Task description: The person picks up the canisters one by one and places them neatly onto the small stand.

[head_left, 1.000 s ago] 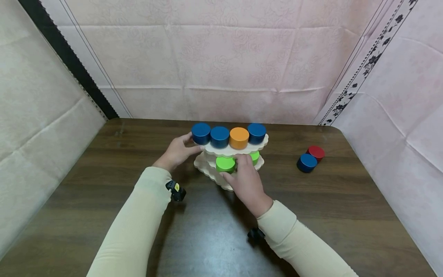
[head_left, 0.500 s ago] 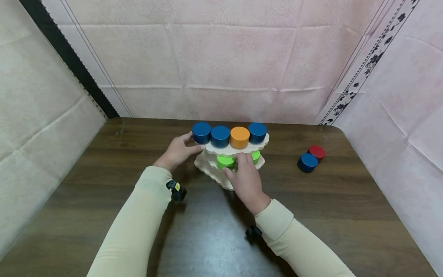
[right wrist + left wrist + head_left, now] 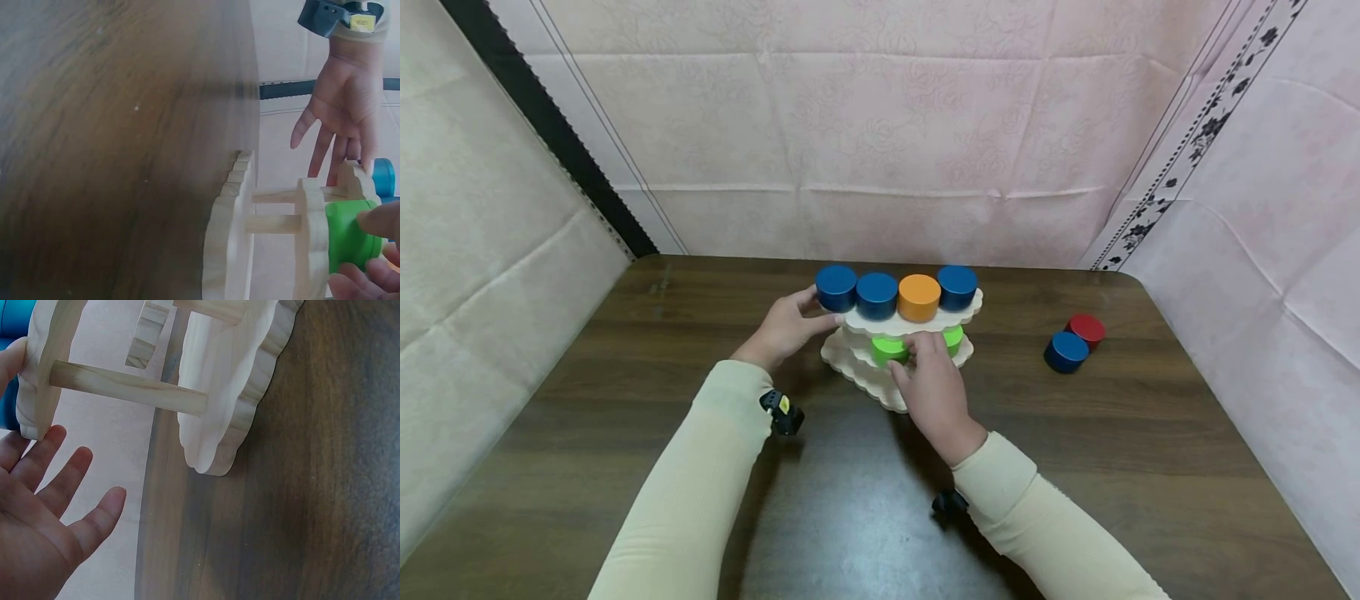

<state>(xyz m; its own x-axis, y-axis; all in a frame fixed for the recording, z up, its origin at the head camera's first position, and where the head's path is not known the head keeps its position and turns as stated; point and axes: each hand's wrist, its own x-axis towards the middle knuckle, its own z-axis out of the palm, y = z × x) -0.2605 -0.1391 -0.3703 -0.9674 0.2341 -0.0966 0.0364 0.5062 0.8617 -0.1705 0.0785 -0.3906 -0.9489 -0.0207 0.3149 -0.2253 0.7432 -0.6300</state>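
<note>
A tiered wooden stand point(image 3: 868, 383) with scalloped edges and dowel posts stands on the table. Three blue cylinders point(image 3: 877, 297) and an orange cylinder point(image 3: 918, 298) sit in a row along its top shelf point(image 3: 53, 350). My left hand point(image 3: 781, 332) holds that shelf's left end between thumb and fingers, its other fingers spread in the left wrist view. My right hand point(image 3: 936, 400) pinches a green cylinder point(image 3: 349, 231) on the middle shelf point(image 3: 310, 237), thumb against one side and fingers against the other. Another green cylinder point(image 3: 953, 340) shows behind that hand, partly hidden.
On the right of the brown wooden table point(image 3: 1150, 467), a blue cylinder point(image 3: 1066, 353) lies right by a red cylinder point(image 3: 1086, 331). Pale cloth walls point(image 3: 880, 150) enclose the back and both sides, and the stand is near the back edge.
My right hand's thumb has shifted slightly up and inward at the green cylinder, which has moved slightly back on its shelf. My left hand has stayed in place.
</note>
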